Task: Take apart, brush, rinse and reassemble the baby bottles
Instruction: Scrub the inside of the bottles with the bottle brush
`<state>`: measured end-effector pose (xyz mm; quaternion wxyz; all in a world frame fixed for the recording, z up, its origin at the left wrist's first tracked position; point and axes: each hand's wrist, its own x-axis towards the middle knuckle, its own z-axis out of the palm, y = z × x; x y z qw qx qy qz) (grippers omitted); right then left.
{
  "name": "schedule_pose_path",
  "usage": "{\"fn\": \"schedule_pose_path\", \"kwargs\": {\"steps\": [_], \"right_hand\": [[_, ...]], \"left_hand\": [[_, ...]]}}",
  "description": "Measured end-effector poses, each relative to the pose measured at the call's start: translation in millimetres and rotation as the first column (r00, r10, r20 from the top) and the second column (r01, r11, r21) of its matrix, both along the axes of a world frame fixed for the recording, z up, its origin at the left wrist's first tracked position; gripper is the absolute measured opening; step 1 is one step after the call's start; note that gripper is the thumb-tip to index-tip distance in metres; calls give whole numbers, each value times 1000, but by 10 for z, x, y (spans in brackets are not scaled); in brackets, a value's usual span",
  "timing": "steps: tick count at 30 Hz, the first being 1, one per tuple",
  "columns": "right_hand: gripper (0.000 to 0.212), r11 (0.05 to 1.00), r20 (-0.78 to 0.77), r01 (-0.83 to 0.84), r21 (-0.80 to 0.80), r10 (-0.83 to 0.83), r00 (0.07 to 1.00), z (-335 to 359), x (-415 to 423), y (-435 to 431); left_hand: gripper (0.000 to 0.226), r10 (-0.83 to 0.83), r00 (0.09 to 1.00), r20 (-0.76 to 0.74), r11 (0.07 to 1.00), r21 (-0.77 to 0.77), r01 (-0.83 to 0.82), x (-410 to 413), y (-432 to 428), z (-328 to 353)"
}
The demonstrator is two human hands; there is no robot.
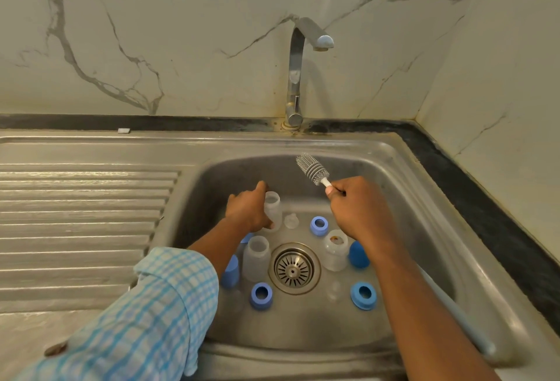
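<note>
Baby bottles are already in pieces on the floor of the stainless steel sink [424,198]. Nearest me are two blue plastic screw rings [261,295], then two clear plastic bottle bodies [257,258] upright on either side of the round metal drain [294,268]. Farther in, my left hand [248,211] curls round a third clear bottle body [272,209], mouth up. My right hand [357,208] is fisted on the neck of the grey silicone bottle brush [312,168], bristles raised clear of the bottle. I judge brushing is the step; next the head must tip down into that mouth. Behind, the chrome tap [298,77] shows no water.
</note>
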<state>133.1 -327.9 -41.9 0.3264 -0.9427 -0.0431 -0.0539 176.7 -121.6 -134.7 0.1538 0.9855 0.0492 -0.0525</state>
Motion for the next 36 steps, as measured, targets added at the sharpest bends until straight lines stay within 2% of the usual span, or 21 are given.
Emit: {"fn": "schedule_pose_path", "kwargs": {"steps": [4,19,22,25,28,30,32,34,36], "right_hand": [[44,1000,-17,5,8,-5,1000,-15,19,12],[46,1000,-82,0,29,2,997,-23,-2,26],[48,1000,-81,-2,28,5,997,4,-10,35],[40,999,-124,-39,17,41,991,37,-33,33],[21,997,-182,-71,-25,65,981,61,-75,65],[17,994,-217,-98,-55,84,973,75,-110,89],[16,989,-233,-133,-66,114,966,88,-150,97],[18,985,-224,-163,-62,145,964,88,-184,88],[31,983,-205,-175,-50,161,966,76,-191,77]], "left_hand": [[70,-8,1000,-12,999,42,9,22,48,-65],[77,28,999,-45,1000,9,-28,-39,105,80],[74,114,992,51,989,-97,-108,-147,134,228],[51,267,958,103,919,-327,-220,-356,156,450],[41,192,981,-26,939,-286,-191,-603,182,525],[53,113,979,-172,969,-199,-147,-739,164,477],[75,75,951,-299,983,-138,-121,-815,142,370],[91,76,938,-339,991,-78,-109,-842,118,261],[92,85,942,-326,996,-1,-90,-849,84,196]]}}
